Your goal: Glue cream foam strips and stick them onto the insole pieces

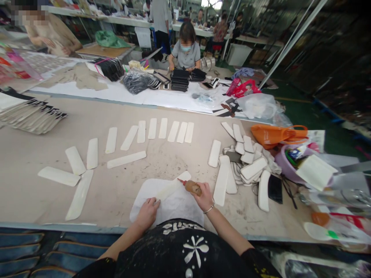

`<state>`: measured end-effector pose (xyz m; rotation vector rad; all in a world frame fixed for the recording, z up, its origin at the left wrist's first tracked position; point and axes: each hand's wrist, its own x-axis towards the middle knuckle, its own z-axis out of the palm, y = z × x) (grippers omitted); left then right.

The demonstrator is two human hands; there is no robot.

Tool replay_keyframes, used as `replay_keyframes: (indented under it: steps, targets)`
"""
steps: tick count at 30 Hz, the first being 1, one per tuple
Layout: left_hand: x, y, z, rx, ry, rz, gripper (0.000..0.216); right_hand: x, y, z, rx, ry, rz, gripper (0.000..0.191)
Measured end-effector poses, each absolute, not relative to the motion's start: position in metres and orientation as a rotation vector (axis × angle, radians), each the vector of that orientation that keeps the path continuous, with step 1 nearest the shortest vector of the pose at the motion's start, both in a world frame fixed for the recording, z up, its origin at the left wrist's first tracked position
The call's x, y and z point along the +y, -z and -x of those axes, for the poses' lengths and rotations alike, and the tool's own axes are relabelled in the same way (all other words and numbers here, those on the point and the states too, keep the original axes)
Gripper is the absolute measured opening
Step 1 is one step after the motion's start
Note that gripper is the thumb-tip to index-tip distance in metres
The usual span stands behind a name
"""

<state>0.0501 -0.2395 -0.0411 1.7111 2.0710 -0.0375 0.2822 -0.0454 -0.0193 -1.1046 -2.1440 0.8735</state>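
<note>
My right hand [204,195] is wrapped round a brown squeeze bottle [193,188] with a red nozzle. The nozzle's tip is over the far end of a white strip [171,187], which lies slanted on a white sheet [179,208] in front of me. At the strip's near end rests my left hand [148,212], its fingers bent and pressing on the strip. Whether the nozzle touches the strip is too small to tell. Several white strips [126,159] are spread on the table to the left and beyond.
A pile of white padded pieces [255,168] lies to the right, beside a black phone [275,189]. Farther right stand an orange bag [275,135] and a purple basin [285,164]. Stacked pieces [31,114] are at left. A person [186,54] works across the table.
</note>
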Motion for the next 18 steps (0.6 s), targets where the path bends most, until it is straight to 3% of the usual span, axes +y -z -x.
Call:
replay_keyframes:
  steps: [8,18]
  targets:
    - [-0.237,0.038,-0.051,2.064,0.034,-1.678,0.044,-0.092,0.024,-0.257,-2.344,-1.154,0.753,0.039]
    - [-0.236,0.038,-0.051,2.079,0.049,-1.684,0.04,-0.048,0.021,-0.3,-2.26,-0.97,1.024,0.033]
